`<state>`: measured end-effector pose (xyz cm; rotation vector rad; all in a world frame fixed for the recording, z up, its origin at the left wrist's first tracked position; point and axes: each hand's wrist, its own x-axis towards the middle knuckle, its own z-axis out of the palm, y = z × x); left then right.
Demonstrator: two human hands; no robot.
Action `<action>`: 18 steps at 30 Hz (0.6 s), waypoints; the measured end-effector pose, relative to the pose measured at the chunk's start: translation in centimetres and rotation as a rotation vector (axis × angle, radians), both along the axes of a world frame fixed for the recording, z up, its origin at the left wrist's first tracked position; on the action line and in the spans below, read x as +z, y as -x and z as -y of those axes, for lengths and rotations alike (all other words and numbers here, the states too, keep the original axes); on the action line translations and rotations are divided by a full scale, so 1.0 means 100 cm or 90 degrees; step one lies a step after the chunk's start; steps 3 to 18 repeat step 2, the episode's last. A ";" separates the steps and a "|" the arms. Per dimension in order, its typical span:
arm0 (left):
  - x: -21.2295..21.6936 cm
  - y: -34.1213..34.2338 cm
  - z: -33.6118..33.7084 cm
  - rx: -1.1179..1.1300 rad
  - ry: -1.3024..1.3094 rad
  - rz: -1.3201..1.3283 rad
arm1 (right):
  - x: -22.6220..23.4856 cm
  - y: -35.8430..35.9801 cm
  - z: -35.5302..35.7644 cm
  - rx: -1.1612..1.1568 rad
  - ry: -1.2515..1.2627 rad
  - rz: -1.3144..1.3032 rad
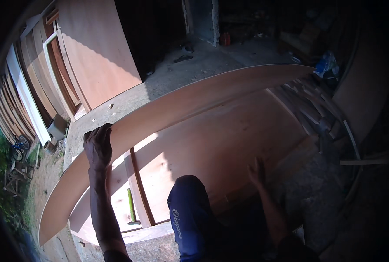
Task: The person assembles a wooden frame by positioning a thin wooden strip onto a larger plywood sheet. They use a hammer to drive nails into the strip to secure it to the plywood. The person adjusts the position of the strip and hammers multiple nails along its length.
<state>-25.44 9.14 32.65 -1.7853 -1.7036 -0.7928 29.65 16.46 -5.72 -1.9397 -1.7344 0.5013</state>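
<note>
My left hand (99, 146) is closed over the upper edge of a thin plywood sheet (172, 107), which stands tilted up and looks curved across the view. Below it lies a wide plywood panel (229, 139), partly in bright sun and partly in shade. A wooden strip (138, 185) runs across its left part. Beside the strip rests a hammer (131, 205) with a yellow-green handle. My right hand (257, 171) hovers in shadow at the panel's near right side, fingers apart, apparently holding nothing. My knee (188, 196) in dark trousers is over the panel's near edge.
A large plywood panel (96, 48) leans upright at the far left, next to door frames and planks (35, 74). Scrap wood strips (306, 105) are heaped to the right, near a blue-and-white bag (327, 64). Sandals (183, 58) lie on the concrete floor behind.
</note>
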 end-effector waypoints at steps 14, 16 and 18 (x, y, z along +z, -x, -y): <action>0.025 0.011 0.008 0.034 0.036 -0.009 | 0.105 0.054 -0.016 0.163 -0.169 -0.032; 0.025 0.011 0.008 0.034 0.036 -0.009 | 0.105 0.054 -0.016 0.163 -0.169 -0.032; 0.025 0.011 0.008 0.034 0.036 -0.009 | 0.105 0.054 -0.016 0.163 -0.169 -0.032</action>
